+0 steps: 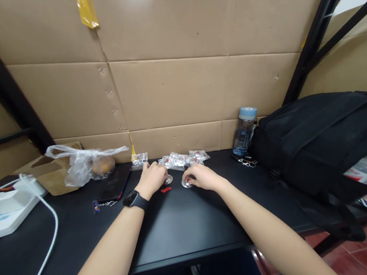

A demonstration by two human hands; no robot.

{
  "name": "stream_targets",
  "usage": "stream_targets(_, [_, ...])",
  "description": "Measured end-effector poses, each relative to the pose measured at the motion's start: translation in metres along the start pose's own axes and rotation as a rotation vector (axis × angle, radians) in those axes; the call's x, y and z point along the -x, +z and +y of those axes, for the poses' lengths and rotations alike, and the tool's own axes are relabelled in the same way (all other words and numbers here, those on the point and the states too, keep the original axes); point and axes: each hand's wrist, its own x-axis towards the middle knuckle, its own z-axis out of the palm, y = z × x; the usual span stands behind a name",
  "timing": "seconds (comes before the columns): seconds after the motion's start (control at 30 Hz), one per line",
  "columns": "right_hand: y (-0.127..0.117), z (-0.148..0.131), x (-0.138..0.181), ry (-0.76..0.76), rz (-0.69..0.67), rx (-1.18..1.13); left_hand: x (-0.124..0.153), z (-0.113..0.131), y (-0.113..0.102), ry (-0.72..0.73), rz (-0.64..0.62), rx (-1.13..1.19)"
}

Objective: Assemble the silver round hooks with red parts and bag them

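My left hand (153,178), with a dark watch on its wrist, has its fingers closed at a small clear suction cup (169,180) low over the black table. Between the fingers of my right hand (204,177) is another clear suction cup (186,183) with a bit of red at its middle. A small red piece (166,189) lies on the table between the hands, closer to the left one. Just behind them are several crinkly clear packets (177,159) with red bits inside. The fingertips of my left hand are partly hidden.
To the left are a phone (116,185) with a keychain, a plastic bag (81,166), a cardboard box (52,173) and a white power strip (7,221) with a cable. A water bottle (244,132) and a black backpack (321,142) stand right. Cardboard (176,92) walls the back.
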Motion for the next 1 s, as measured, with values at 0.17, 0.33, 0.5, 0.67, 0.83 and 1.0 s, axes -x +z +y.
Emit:
stream_targets(0.17, [0.006, 0.0, -0.003, -0.005, 0.073, -0.199, 0.0, 0.002, -0.003, 0.155, -0.041, 0.236])
stream_targets(0.33, [-0.002, -0.006, -0.009, 0.103, 0.414, -0.565, -0.002, 0.014, -0.008, 0.085, 0.15, 0.392])
stream_targets(0.5, [-0.009, -0.01, -0.012, 0.233, 0.683, -0.9, -0.005, 0.023, -0.008, -0.012, 0.326, 0.51])
stream_targets(0.67, [0.004, -0.013, -0.014, 0.257, 0.659, -1.021, -0.005, 0.033, -0.006, -0.025, 0.388, 0.542])
stream_targets(0.83, [0.01, -0.02, -0.012, 0.295, 0.57, -1.201, -0.003, 0.039, -0.007, -0.022, 0.399, 0.52])
stream_targets(1.0, [0.003, -0.028, -0.007, 0.312, 0.397, -1.362, -0.002, 0.038, -0.007, -0.022, 0.395, 0.496])
